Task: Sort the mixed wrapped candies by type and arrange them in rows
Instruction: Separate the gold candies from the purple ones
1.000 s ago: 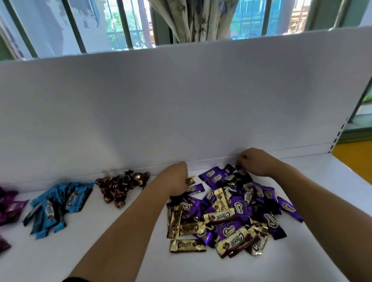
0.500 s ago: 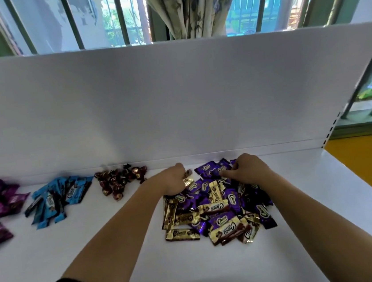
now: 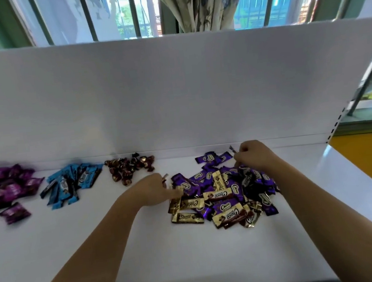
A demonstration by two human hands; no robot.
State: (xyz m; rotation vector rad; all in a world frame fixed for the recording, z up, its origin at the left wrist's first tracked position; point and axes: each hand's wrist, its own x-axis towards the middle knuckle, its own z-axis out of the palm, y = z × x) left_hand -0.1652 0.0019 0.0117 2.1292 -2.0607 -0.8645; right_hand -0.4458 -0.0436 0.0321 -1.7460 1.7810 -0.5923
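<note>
mixed pile [image 3: 224, 196]: glossy foil-look wrappers, gold and purple
blue candies [image 3: 73, 181]: shiny plastic-look wrap
brown candies [image 3: 130, 168]: glossy twisted wrap
table [image 3: 193, 256]: smooth matt white
backboard [image 3: 174, 91]: matt white
curtain [image 3: 201, 2]: printed cloth

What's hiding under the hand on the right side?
The right hand is over the far edge of the mixed pile of purple and gold candies, pinching a small wrapped candy. Candies directly beneath its palm are covered, so their kind is unknown.

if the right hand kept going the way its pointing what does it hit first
Probably the loose purple candies just ahead and left of the right hand; past them, the white backboard. Depth is unclear, so it might pass above them.
</note>
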